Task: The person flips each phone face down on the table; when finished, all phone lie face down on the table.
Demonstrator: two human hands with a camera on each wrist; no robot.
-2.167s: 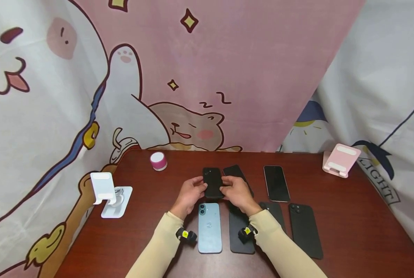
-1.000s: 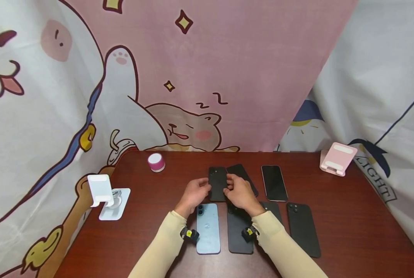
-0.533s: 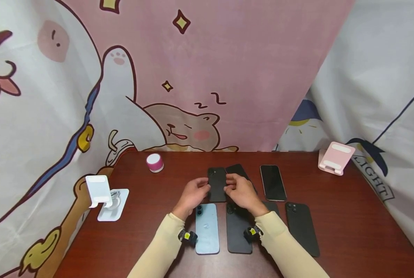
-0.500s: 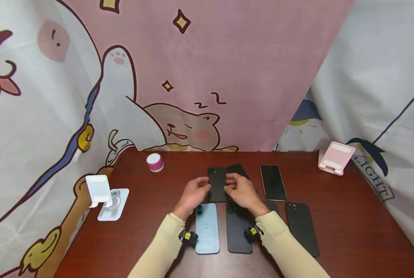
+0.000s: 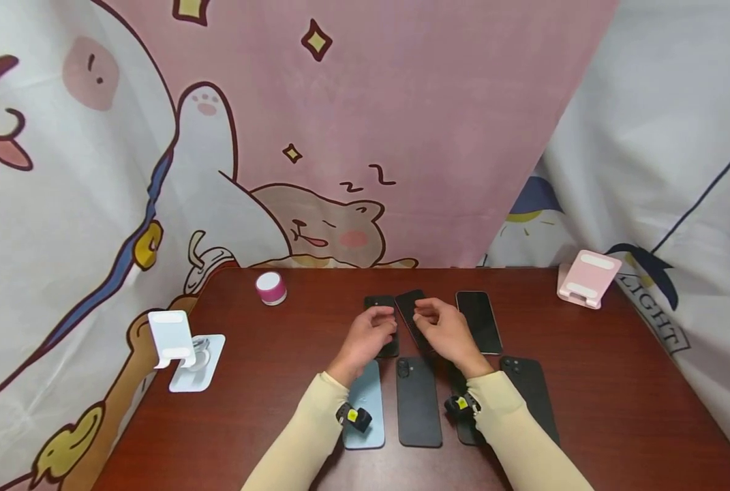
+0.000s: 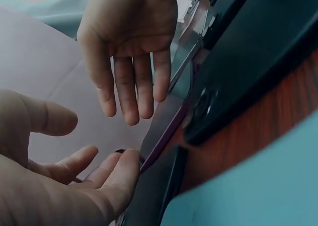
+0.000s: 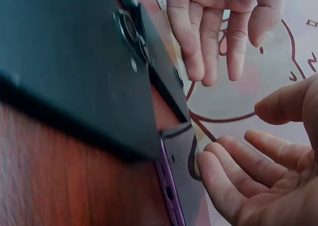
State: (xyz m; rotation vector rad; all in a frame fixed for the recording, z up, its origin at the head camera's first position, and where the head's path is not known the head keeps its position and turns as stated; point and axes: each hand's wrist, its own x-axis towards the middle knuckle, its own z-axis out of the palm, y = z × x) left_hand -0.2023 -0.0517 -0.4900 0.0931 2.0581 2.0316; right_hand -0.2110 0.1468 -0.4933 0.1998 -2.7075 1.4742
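Left hand (image 5: 367, 339) and right hand (image 5: 450, 334) shift right, from the far-left black phone (image 5: 390, 346) toward the slanted far-middle phone (image 5: 409, 312); each grip released, fingers loosely bent, nothing held. Far-left one sits straight, near-row phones (image 5: 418, 402) look roughly lined up; far-middle one appears most askew. Reddish-brown worktop (image 5: 315, 327), white stand (image 5: 172, 334) left, pink stand (image 5: 590, 276) far right, cartoon-print fabric (image 5: 438, 136) behind.
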